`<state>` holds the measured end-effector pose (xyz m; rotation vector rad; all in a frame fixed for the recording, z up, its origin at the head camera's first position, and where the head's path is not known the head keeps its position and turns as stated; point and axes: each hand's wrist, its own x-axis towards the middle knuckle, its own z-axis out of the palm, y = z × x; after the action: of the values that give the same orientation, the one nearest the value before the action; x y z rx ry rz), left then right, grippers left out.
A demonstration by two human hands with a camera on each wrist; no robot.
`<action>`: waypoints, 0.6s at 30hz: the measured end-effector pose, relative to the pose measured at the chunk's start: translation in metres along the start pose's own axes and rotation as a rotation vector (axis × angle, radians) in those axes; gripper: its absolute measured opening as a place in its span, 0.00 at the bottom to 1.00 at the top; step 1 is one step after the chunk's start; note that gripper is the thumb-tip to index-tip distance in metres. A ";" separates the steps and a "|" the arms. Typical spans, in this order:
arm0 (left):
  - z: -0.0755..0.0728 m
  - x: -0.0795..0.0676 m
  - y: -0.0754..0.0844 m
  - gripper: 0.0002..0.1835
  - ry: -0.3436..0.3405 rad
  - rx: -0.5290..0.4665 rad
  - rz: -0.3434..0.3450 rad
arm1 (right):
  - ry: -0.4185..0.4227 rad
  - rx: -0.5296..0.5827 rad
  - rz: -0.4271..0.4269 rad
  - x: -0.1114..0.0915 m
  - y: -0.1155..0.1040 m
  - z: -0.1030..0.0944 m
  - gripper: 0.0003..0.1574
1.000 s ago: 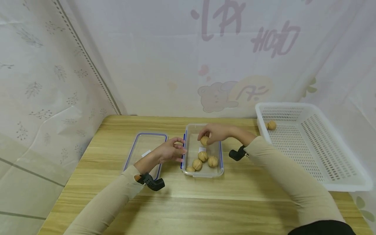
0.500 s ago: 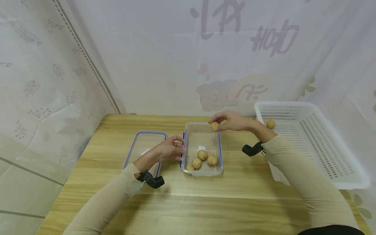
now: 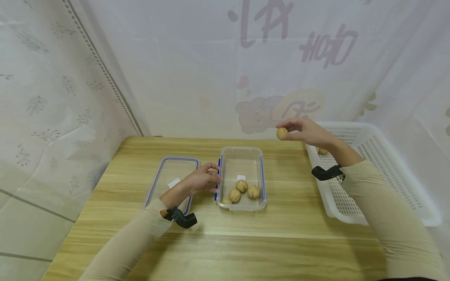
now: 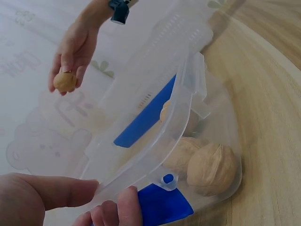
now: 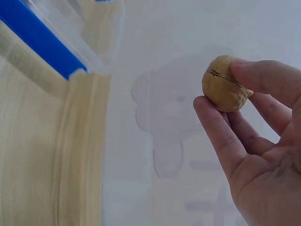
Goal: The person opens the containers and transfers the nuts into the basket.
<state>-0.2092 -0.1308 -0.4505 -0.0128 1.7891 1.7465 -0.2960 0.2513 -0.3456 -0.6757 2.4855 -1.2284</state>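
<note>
My right hand (image 3: 309, 132) pinches a walnut (image 3: 282, 133) between thumb and fingertips, raised between the box and the basket; the right wrist view shows the same walnut (image 5: 225, 84) and its seam closely. My left hand (image 3: 203, 179) is at the left side of a clear plastic food container (image 3: 242, 150) with blue latches. In the left wrist view, its thumb (image 4: 70, 192) lies at the rim and its fingers (image 4: 129, 207) are outside by the blue latch (image 4: 164, 205). Several walnuts (image 3: 254, 192) lie at the container's near end.
The container's clear lid (image 3: 172, 166), with a blue seal, lies on the wooden table (image 3: 225, 253) at left, partly under my left forearm. A white perforated basket (image 3: 330, 207) stands at right; walnuts (image 3: 322, 151) show in its near-left corner. A printed cloth (image 3: 175, 78) hangs behind.
My right hand has lifted the walnut out of the container and carried it up and right toward the basket. The left hand has stayed at the container's side.
</note>
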 end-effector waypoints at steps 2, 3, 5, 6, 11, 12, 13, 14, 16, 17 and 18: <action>0.001 -0.001 0.000 0.25 -0.003 0.001 0.003 | 0.048 0.027 0.013 -0.005 0.004 -0.006 0.27; 0.001 -0.001 0.000 0.25 -0.007 0.003 0.006 | 0.076 0.032 0.024 -0.007 0.007 -0.010 0.27; 0.001 -0.001 0.000 0.25 -0.014 0.007 0.008 | 0.136 0.047 0.048 -0.012 0.014 -0.017 0.29; 0.001 -0.001 0.000 0.25 -0.018 0.007 0.009 | 0.168 0.054 0.061 -0.014 0.018 -0.020 0.29; -0.001 0.000 -0.001 0.25 -0.021 0.001 0.010 | 0.306 0.127 0.091 -0.024 0.039 -0.036 0.31; -0.001 0.000 -0.002 0.25 -0.020 0.001 0.011 | 0.329 0.140 0.096 -0.026 0.043 -0.038 0.31; -0.001 0.000 -0.002 0.24 -0.020 0.003 0.013 | 0.350 0.166 0.097 -0.028 0.048 -0.041 0.31; -0.002 0.000 -0.002 0.24 -0.020 0.004 0.014 | 0.368 0.180 0.104 -0.030 0.052 -0.044 0.32; -0.002 0.000 -0.002 0.24 -0.022 0.004 0.018 | 0.396 0.203 0.116 -0.035 0.061 -0.049 0.32; -0.002 0.000 -0.002 0.23 -0.023 0.002 0.019 | 0.409 0.199 0.124 -0.037 0.065 -0.051 0.33; -0.002 0.000 -0.002 0.23 -0.024 -0.001 0.017 | 0.418 0.199 0.130 -0.040 0.069 -0.053 0.33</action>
<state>-0.2089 -0.1325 -0.4525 0.0234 1.7767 1.7522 -0.3053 0.3437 -0.3675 -0.2173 2.6196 -1.6786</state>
